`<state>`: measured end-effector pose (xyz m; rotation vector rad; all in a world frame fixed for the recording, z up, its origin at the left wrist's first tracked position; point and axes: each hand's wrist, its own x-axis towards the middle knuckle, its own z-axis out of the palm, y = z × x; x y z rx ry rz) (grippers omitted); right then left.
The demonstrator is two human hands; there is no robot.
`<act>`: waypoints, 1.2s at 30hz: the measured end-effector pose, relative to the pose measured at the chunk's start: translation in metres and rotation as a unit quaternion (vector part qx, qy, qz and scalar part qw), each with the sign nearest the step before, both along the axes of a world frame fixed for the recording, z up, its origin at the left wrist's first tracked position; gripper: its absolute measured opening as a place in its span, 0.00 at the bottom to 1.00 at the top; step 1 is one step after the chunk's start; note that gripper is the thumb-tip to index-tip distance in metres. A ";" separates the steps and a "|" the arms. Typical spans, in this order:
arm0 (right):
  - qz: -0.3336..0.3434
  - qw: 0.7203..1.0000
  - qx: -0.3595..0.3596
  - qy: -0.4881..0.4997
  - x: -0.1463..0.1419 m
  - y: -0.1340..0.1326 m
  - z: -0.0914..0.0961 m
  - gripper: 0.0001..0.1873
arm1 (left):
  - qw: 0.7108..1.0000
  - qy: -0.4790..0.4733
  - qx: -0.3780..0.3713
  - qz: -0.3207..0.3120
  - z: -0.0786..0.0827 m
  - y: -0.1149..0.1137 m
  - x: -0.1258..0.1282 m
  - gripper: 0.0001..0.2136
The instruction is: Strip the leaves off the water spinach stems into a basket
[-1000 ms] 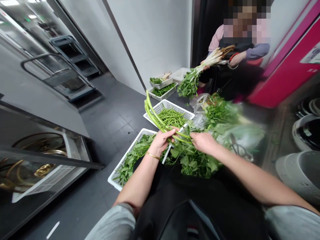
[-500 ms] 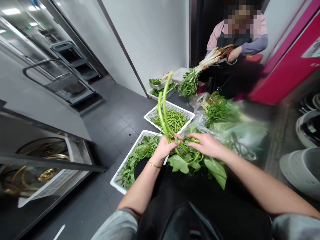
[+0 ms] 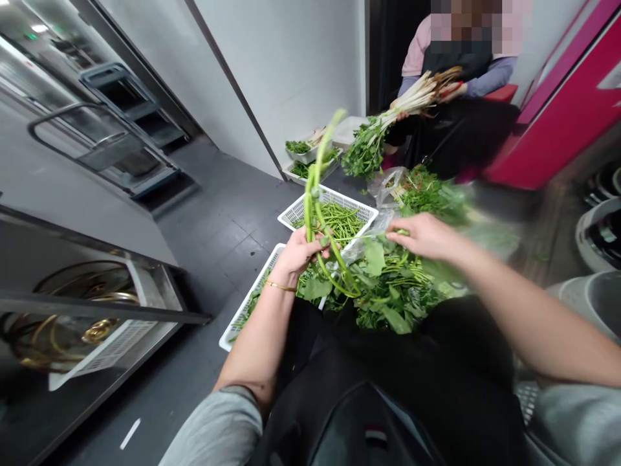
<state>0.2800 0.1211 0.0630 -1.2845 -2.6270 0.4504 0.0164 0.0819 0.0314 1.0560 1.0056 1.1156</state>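
Observation:
My left hand (image 3: 298,254) is closed around a bunch of long green stems (image 3: 316,188) that stick up and away from me. My right hand (image 3: 423,235) reaches to the right over a heap of leafy greens (image 3: 388,294) on my lap, its fingers pinched on a stem in the heap. A white basket (image 3: 242,310) with leaves lies on the floor under my left wrist. Beyond it stands a second white basket (image 3: 295,217) filled with cut green stems (image 3: 339,223).
A person in a dark apron sits opposite, holding a bundle of white-stalked greens (image 3: 388,126). More greens in clear bags (image 3: 427,194) lie between us. Small trays (image 3: 310,158) stand by the wall. A steel counter (image 3: 97,304) is on the left, grey tubs (image 3: 596,233) on the right.
My left hand has swung the stems from leaning left to nearly upright. My right hand has moved away from the left, out to the right over the heap.

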 end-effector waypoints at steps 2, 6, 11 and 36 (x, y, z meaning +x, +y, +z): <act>-0.040 0.999 0.001 0.003 0.015 -0.009 -0.004 0.19 | 0.999 -0.050 0.003 0.013 0.000 0.003 -0.012 0.13; -0.185 0.980 0.045 0.051 0.057 -0.034 -0.001 0.23 | 0.974 -0.176 0.031 0.137 -0.013 0.004 -0.039 0.07; -0.128 0.984 -0.056 0.112 0.080 -0.075 -0.003 0.16 | 0.944 -0.249 -0.020 0.214 -0.052 -0.005 -0.031 0.04; -0.189 0.899 -0.225 0.324 -0.015 -0.047 -0.073 0.18 | 0.911 -0.343 0.077 0.217 -0.043 -0.007 -0.039 0.09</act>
